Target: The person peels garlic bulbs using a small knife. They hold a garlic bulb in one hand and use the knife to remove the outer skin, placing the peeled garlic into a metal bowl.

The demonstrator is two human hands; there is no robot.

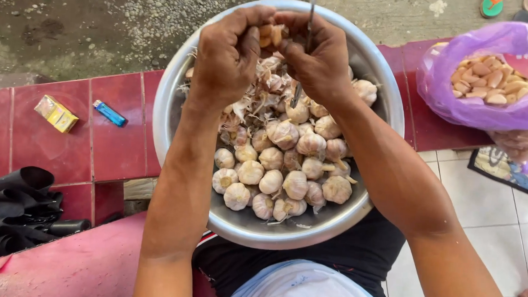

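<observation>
Head view: a cluster of garlic cloves sits pinched at the top centre of the frame, held over a wide metal bowl. The left hand has its grip closed on the cloves from the left side. The right hand, touching it from the right, has its grip clamped on a thin knife whose blade runs down past the fingers toward the heap below. Whole garlic bulbs and loose papery skins fill the bowl, which rests on the person's lap in the middle of the frame. At upper right, a purple plastic bag holds peeled cloves and stands on a red tiled ledge. On that ledge at left lie a small yellow box and, just beside it, a blue lighter. A black folded umbrella lies at lower left.
</observation>
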